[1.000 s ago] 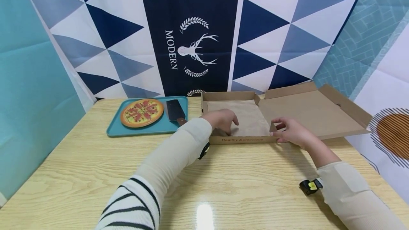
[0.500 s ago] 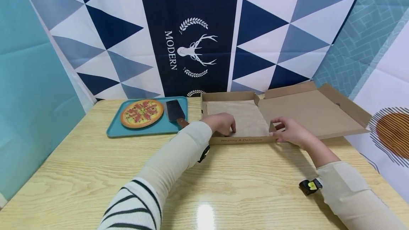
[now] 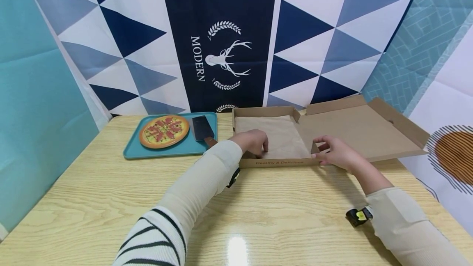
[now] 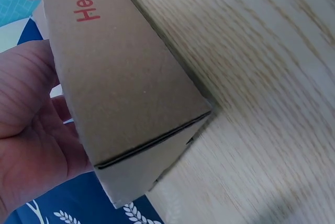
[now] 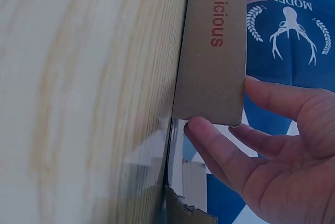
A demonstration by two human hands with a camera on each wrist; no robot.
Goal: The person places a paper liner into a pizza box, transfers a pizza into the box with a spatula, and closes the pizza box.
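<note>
A pizza box (image 3: pixel 279 162) lies unfolded on the table, a brown paper sheet (image 3: pixel 284 134) lining its base. My left hand (image 3: pixel 253 142) reaches over the front wall at the left, its curled fingers on the sheet near its front left part. The fingertips are hidden behind that wall in the left wrist view, where the palm (image 4: pixel 31 130) stands close to the cardboard. My right hand (image 3: pixel 337 151) holds the front right corner of the box. In the right wrist view its thumb (image 5: pixel 277 97) is at the wall's upper edge, with fingers (image 5: pixel 217 140) against the end.
To the left a blue tray (image 3: pixel 129 151) carries a pizza (image 3: pixel 164 131) and a pizza server (image 3: pixel 203 128) with a brown handle. The box lid (image 3: pixel 360 128) spreads flat toward the right. Patterned cloth (image 3: pixel 221 40) hangs right behind the table (image 3: pixel 111 208).
My left hand has shifted slightly left, and the paper sheet has slid left with it, closer to the left wall. My right hand stays at the box corner.
</note>
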